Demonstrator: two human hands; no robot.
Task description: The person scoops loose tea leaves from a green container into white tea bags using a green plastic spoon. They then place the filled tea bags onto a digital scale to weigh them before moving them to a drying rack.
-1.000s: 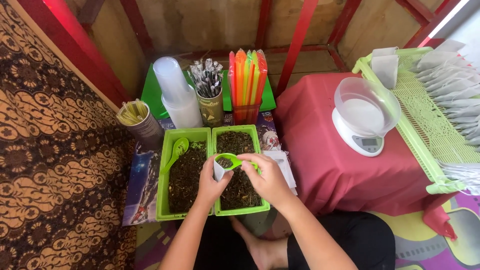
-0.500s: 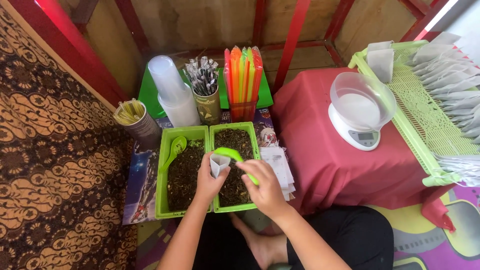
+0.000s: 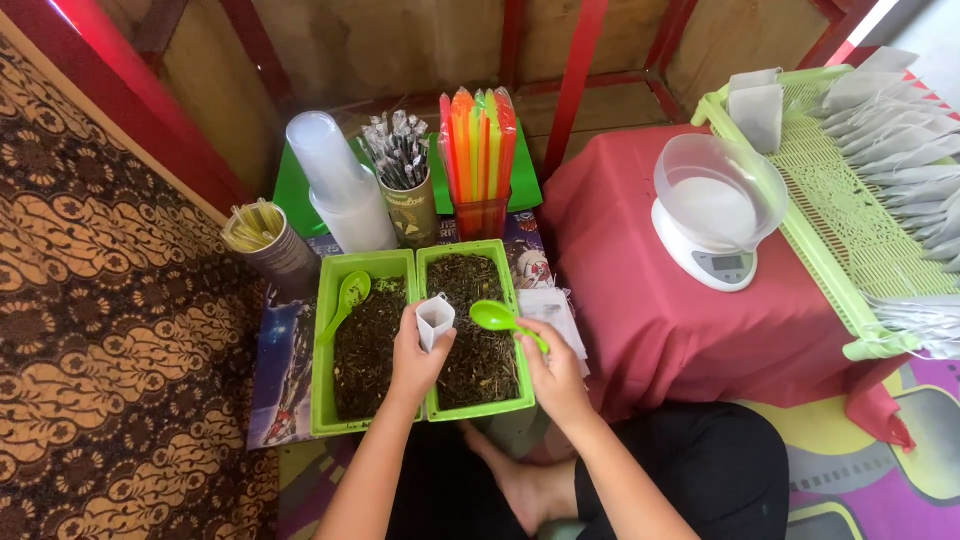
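I take the twin green plastic trays (image 3: 424, 262) of dark dried leaves as my landmark and work down in size from there. To their right stands the low table under a red cloth (image 3: 640, 300), and beyond it the long pale green lattice tray (image 3: 815, 190) lined with grey paper sachets. On the red cloth sits the white kitchen scale with a clear bowl (image 3: 715, 215). Behind the trays I see the stack of clear plastic cups (image 3: 340, 185), the bundle of bright plastic straws (image 3: 480, 150), and a tin of wrapped straws (image 3: 405, 180). A spare green spoon (image 3: 345, 300) rests in the left tray.

Over the right tray, my left hand (image 3: 415, 360) pinches a small white paper sachet (image 3: 434, 320) upright, its mouth open. My right hand (image 3: 555, 375) pinches the handle of a green plastic spoon (image 3: 495, 316). A second ago the spoon sat low against the sachet and my hands were close; now the bowl hangs level just right of the sachet's mouth, clear of it, above the leaves. I judge this as between scoops: the spoon looks empty, so the sachet likely wants more before it goes to the scale.
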